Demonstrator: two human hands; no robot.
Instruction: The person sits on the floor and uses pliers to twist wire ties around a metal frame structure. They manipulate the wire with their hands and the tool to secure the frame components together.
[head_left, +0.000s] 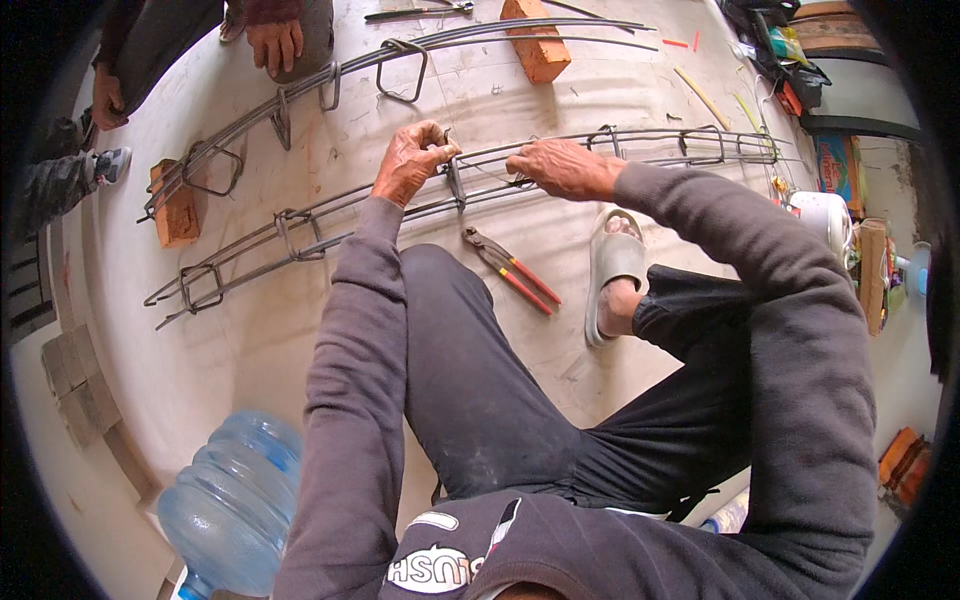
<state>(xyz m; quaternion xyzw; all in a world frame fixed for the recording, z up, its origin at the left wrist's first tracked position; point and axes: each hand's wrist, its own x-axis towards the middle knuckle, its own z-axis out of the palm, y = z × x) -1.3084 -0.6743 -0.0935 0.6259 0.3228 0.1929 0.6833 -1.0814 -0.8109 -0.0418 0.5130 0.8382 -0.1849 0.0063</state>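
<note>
A long rebar cage point(350, 203) of dark steel bars and bent square stirrups lies across the floor ahead of me. My left hand point(412, 165) pinches the top of a stirrup point(456, 185) near the cage's middle, with a thin dark end poking up past the fingertips. Just right of it, my right hand point(565, 168) is closed above the bars. Fine wire seems to show under its fingertips, though the fingers hide most of it. Between the cage and my knees lie pincers point(512, 270) with red and yellow handles, touched by neither hand.
Farther off, a second set of bars point(300, 85) with stirrups rests on two bricks point(537, 45) point(176, 205). Another person's hand point(275, 45) hangs at upper left. A large blue water bottle point(235, 500) lies at lower left. A white container point(825, 220) stands at right.
</note>
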